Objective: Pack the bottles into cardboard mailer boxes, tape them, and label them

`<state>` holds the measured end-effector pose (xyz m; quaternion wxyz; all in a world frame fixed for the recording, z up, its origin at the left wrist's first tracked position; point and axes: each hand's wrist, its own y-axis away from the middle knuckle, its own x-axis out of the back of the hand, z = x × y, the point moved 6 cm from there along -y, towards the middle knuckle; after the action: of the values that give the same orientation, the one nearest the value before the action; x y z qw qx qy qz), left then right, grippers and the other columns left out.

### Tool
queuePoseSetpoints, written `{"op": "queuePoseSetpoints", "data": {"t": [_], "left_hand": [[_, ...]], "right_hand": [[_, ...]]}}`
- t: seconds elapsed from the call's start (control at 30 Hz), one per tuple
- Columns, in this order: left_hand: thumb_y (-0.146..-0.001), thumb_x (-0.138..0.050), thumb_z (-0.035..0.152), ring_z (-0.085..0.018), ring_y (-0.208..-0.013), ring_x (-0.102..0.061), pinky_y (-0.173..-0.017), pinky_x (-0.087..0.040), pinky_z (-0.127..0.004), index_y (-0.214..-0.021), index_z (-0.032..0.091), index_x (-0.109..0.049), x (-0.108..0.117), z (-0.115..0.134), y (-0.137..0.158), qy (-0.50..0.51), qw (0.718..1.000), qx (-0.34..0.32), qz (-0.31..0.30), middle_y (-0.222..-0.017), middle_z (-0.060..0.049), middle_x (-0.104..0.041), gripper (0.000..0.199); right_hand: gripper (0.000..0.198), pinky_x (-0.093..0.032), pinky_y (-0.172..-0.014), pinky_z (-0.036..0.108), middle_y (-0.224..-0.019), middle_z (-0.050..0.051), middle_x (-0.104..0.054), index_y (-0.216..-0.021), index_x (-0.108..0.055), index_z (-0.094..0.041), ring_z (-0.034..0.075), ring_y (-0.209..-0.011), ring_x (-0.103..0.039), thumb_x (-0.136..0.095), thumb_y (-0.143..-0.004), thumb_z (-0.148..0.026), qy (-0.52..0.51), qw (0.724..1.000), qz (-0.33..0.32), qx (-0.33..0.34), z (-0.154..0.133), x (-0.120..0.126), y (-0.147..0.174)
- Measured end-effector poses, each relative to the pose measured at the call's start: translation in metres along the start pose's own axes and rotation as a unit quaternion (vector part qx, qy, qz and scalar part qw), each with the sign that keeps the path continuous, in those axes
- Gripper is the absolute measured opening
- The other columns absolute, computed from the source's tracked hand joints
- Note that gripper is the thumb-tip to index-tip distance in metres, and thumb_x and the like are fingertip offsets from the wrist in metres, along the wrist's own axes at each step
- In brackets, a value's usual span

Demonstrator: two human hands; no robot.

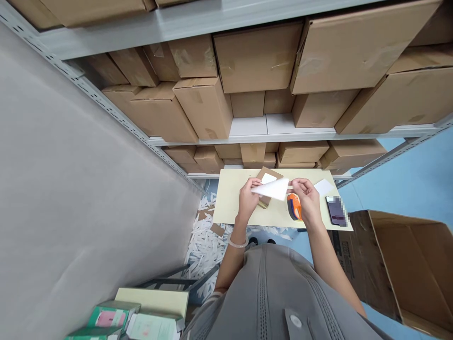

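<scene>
In the head view my left hand (249,194) pinches the left end of a white paper sheet (272,189), held tilted above the small table. My right hand (306,194) has its fingers closed at the sheet's right edge; the exact grip of the fingertips is too small to see well. Beneath the sheet lies a small cardboard box (266,173) with a white patch on top, partly covered by the paper and my left hand. An orange and dark blue tape dispenser (294,207) sits just left of my right wrist.
On the cream table (226,198) are a phone (336,210) and another white paper (323,187). Shelves with cardboard boxes (258,56) rise ahead. A large open carton (410,264) stands right. Paper strips (205,243) cover the floor left; green boxes (109,317) lie at lower left.
</scene>
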<state>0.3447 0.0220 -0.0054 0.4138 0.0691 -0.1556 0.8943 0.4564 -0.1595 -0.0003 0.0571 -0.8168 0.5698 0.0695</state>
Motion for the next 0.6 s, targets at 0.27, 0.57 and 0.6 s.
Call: {"op": "queuePoseSetpoints", "data": {"t": [0.27, 0.57, 0.6], "left_hand": [[-0.087, -0.06, 0.026, -0.018, -0.094, -0.066, -0.084, -0.052, -0.03, -0.107, 0.021, -0.06, 0.007, -0.011, 0.001, -0.027, 0.999, 0.045, 0.016, -0.101, -0.005, -0.07, 0.02], [-0.085, -0.064, 0.029, -0.02, -0.09, -0.067, -0.078, -0.053, -0.03, -0.103, 0.021, -0.066, -0.036, -0.035, 0.017, -0.003, 0.98, 0.086, -0.179, -0.1, -0.003, -0.072, 0.021], [-0.084, -0.065, 0.031, -0.019, -0.089, -0.067, -0.077, -0.053, -0.029, -0.103, 0.019, -0.066, -0.038, -0.041, 0.019, 0.022, 0.977, 0.102, -0.186, -0.101, -0.004, -0.072, 0.022]], "right_hand": [[0.038, -0.048, -0.088, 0.041, -0.12, 0.008, -0.064, -0.114, -0.062, -0.026, 0.025, -0.109, -0.061, -0.07, -0.08, -0.042, 0.226, 0.96, -0.04, 0.161, -0.014, -0.004, -0.01], [0.024, -0.047, -0.089, 0.042, -0.098, 0.007, -0.069, -0.084, -0.067, -0.023, 0.026, -0.095, -0.063, -0.065, -0.082, -0.047, 0.292, 0.94, -0.075, 0.159, 0.013, -0.001, -0.02], [0.026, -0.048, -0.085, 0.042, -0.093, 0.006, -0.07, -0.081, -0.067, -0.023, 0.025, -0.09, -0.064, -0.065, -0.081, -0.049, 0.296, 0.942, -0.067, 0.142, 0.019, 0.005, -0.021]]}}
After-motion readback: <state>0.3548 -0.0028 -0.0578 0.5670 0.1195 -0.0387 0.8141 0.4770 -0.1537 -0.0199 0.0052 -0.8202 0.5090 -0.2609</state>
